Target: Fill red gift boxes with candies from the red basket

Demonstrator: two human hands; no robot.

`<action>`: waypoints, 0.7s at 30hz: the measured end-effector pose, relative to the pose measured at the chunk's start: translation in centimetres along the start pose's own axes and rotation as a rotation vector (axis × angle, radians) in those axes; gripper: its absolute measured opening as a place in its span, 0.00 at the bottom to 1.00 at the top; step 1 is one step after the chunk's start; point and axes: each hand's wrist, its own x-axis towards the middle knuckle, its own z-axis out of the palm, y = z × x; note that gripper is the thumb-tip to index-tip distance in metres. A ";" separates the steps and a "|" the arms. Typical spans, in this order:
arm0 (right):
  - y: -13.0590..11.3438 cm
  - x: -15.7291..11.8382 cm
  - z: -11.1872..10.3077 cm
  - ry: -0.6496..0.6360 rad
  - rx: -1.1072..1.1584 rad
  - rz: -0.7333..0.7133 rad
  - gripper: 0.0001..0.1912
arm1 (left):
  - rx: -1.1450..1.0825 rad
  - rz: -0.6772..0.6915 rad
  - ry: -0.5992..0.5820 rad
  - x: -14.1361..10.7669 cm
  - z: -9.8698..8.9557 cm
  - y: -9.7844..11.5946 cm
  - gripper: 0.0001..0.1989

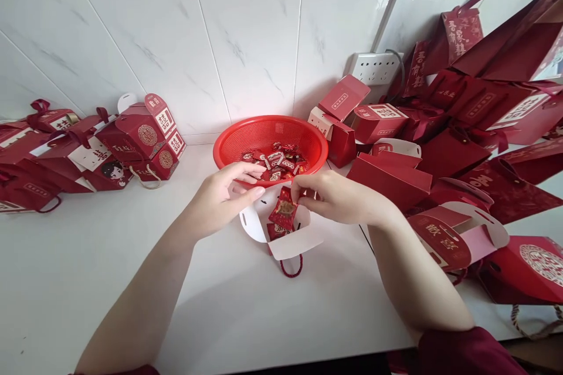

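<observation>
An opened gift box (292,244) with white inner flaps and a dark red cord handle stands in front of a red plastic basket (224,143). Wrapped candies (275,159) lie in the basket. My right hand (336,196) pinches the edge of a red candy packet (285,210) over the box opening. Another red packet (276,231) shows inside the box. At the box's left side, near the basket's front rim, is my left hand (224,196), its fingers apart and nothing in it.
Red gift boxes (141,135) stand at the left by the tiled wall. Many more boxes and bags (479,99) are piled at the right, some open (457,234). A power strip (373,68) is against the wall behind. The white table's front edge runs along the bottom.
</observation>
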 end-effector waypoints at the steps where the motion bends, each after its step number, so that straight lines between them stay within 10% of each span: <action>1: 0.0 0.0 0.0 -0.012 -0.011 -0.003 0.09 | 0.034 0.010 -0.012 0.0 -0.1 -0.2 0.15; 12: 3.6 1.6 -2.6 0.218 0.232 0.209 0.05 | 0.309 -0.020 -0.131 0.4 -1.5 -1.8 0.15; 17: 6.0 6.2 -2.9 0.267 -0.336 0.593 0.15 | 0.507 -0.134 -0.126 0.9 -3.0 -5.0 0.27; 21: 4.8 10.8 -1.6 0.048 -0.472 0.506 0.19 | 0.582 -0.212 -0.239 0.8 -3.3 -6.3 0.33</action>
